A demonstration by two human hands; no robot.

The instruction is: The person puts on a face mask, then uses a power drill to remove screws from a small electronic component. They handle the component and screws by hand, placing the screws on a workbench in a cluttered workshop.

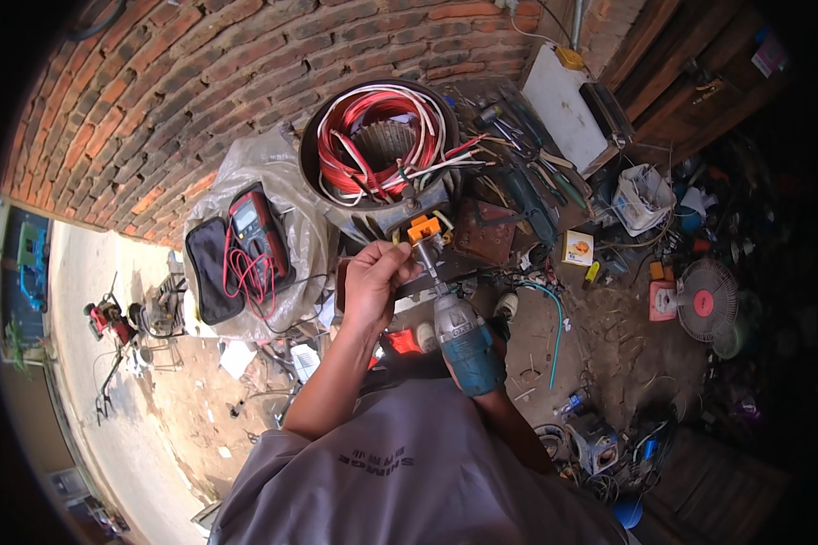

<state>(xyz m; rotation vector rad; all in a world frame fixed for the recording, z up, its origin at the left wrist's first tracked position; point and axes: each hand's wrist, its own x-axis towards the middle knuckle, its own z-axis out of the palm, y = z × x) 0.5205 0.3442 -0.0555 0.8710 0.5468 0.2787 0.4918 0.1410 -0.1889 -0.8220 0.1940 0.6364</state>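
Note:
My right hand (499, 352) is wrapped round the handle of a teal and grey cordless drill (471, 350), which hides most of the fingers. From its chuck a long silver bit (428, 262) points away from me, its tip at a small orange piece (422, 228). Beside that piece my left hand (379, 272) is closed in a pinch; what its fingertips hold, if anything, is too small to make out. Just beyond both hands stands a round metal drum (310, 159) with a coil of red and white cable (336, 154) in it.
On plastic sheeting (236, 163) at left lie a red and black multimeter (256, 232) and a black case (211, 271). Hand tools (527, 136) crowd the bench at right, near a rusty metal box (482, 229). A fan (708, 302) and clutter cover the floor; a brick wall (245, 82) rises behind.

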